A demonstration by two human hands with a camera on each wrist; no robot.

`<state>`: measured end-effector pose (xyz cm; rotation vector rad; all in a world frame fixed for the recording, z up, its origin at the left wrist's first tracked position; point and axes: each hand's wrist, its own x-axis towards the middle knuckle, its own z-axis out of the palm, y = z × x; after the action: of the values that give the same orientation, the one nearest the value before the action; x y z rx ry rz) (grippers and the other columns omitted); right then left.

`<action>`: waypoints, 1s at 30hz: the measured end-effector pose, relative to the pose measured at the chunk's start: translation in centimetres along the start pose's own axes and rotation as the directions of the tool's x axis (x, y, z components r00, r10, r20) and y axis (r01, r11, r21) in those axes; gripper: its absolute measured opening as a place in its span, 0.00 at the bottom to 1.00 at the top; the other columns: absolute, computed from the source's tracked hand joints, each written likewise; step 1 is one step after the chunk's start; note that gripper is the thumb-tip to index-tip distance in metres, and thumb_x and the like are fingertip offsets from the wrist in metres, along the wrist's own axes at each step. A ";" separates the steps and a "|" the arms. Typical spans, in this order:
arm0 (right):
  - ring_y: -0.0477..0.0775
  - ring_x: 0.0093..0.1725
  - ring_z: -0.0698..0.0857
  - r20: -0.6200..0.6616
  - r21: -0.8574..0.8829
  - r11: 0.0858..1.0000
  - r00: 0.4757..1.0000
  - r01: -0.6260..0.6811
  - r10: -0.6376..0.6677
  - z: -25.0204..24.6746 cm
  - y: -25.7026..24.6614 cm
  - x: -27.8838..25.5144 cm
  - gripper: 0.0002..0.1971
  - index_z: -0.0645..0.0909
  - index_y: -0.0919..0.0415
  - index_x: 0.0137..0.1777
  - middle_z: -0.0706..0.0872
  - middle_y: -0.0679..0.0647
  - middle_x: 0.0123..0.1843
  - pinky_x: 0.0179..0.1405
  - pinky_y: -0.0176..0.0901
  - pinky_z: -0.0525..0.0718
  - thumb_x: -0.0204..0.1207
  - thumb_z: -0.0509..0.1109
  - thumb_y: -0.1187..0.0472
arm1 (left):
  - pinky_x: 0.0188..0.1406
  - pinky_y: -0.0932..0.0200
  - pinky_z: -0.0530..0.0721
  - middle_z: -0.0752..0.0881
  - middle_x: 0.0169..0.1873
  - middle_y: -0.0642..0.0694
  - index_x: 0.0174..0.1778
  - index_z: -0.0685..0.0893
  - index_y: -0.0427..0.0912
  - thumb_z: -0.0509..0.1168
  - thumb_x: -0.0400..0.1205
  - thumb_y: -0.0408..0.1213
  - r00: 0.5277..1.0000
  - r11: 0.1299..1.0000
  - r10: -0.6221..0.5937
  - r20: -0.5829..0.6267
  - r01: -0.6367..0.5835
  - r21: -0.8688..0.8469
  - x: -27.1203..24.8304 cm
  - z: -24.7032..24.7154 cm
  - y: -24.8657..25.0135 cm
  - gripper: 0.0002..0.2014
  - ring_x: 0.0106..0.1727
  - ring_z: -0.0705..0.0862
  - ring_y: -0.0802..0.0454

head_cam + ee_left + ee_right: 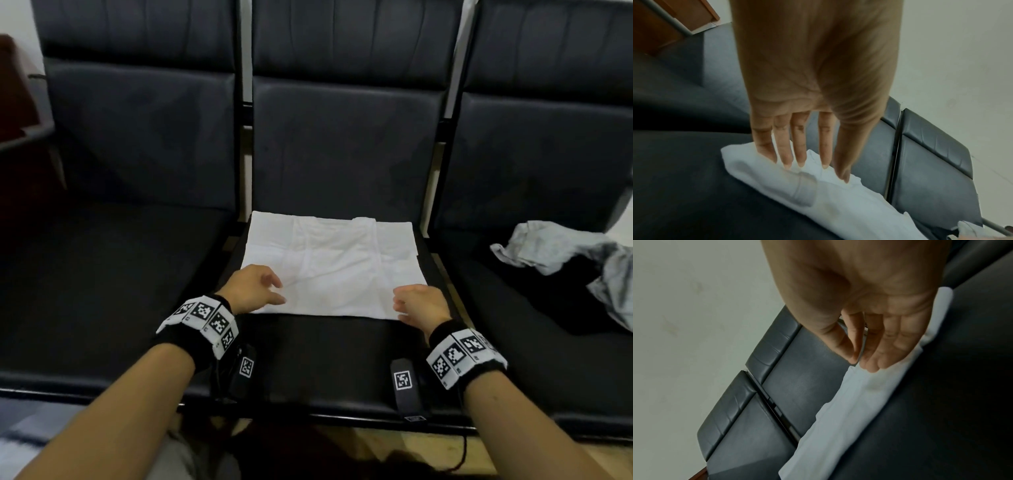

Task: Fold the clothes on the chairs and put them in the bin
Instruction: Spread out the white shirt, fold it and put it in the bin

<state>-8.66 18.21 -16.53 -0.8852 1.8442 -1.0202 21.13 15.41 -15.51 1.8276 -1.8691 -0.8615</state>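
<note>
Black padded chairs (pixel 329 164) line a pale wall, and on the middle seat lies the white garment (pixel 335 267), spread flat and partly folded so I can work its near edge. My left hand (pixel 251 287) hovers over the garment's near-left corner, fingers (pixel 785 146) straight and spread, holding nothing. My right hand (pixel 419 305) sits at its near-right corner, fingers (pixel 885 344) loosely curled, gripping nothing. To the garment's right, a grey garment (pixel 565 253) waits crumpled. No bin is visible.
</note>
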 end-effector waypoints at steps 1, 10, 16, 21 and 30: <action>0.63 0.46 0.87 -0.047 -0.050 0.998 0.998 0.035 -0.037 0.2 0.4 0.2 0.06 0.87 0.61 0.40 0.88 0.62 0.44 0.50 0.56 0.88 0.73 0.69 0.61 | 0.56 0.61 0.80 0.87 0.49 0.49 0.45 0.87 0.47 0.78 0.72 0.35 0.997 1.000 0.018 -0.080 -0.019 -0.020 0.1 0.1 0.0 0.09 0.56 0.85 0.51; 0.71 0.71 0.74 -0.284 -0.373 0.927 0.949 0.022 -0.137 -0.4 -0.7 1.7 0.19 0.79 0.65 0.68 0.76 0.68 0.72 0.71 0.55 0.74 0.80 0.60 0.60 | 0.61 0.53 0.83 0.86 0.44 0.50 0.36 0.83 0.51 0.65 0.72 0.19 0.977 0.989 -0.024 -0.214 -0.007 -0.146 0.4 0.4 -0.6 0.18 0.56 0.85 0.48; 0.71 0.77 0.62 -0.364 -0.450 0.877 0.931 -0.169 -0.007 -1.3 0.2 1.0 0.31 0.61 0.69 0.77 0.62 0.68 0.79 0.74 0.59 0.64 0.76 0.65 0.60 | 0.42 0.60 0.81 0.78 0.60 0.44 0.55 0.85 0.42 0.60 0.68 0.12 0.998 0.982 -0.066 0.002 0.066 -0.175 0.0 0.5 -1.0 0.26 0.65 0.79 0.46; 0.72 0.64 0.79 -0.287 -0.452 0.871 0.956 -0.192 0.062 -1.9 1.3 2.2 0.36 0.74 0.70 0.69 0.79 0.68 0.67 0.67 0.60 0.79 0.59 0.65 0.54 | 0.61 0.53 0.80 0.78 0.64 0.47 0.63 0.81 0.50 0.79 0.63 0.25 0.999 0.993 -0.044 -0.023 0.046 0.108 -0.1 0.7 -3.0 0.33 0.68 0.76 0.48; 0.66 0.55 0.82 -0.187 -0.444 0.886 0.981 -0.136 0.056 -3.8 2.0 2.6 0.23 0.80 0.71 0.63 0.83 0.66 0.62 0.47 0.46 0.76 0.73 0.72 0.56 | 0.54 0.59 0.81 0.84 0.49 0.52 0.47 0.84 0.48 0.82 0.64 0.51 0.988 0.989 0.048 -0.147 -0.026 0.147 -0.8 0.4 -3.3 0.21 0.50 0.83 0.54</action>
<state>-13.54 17.97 -17.93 -0.9858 2.3034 -0.6186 23.42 16.36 -17.84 1.8793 -1.9059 -0.5713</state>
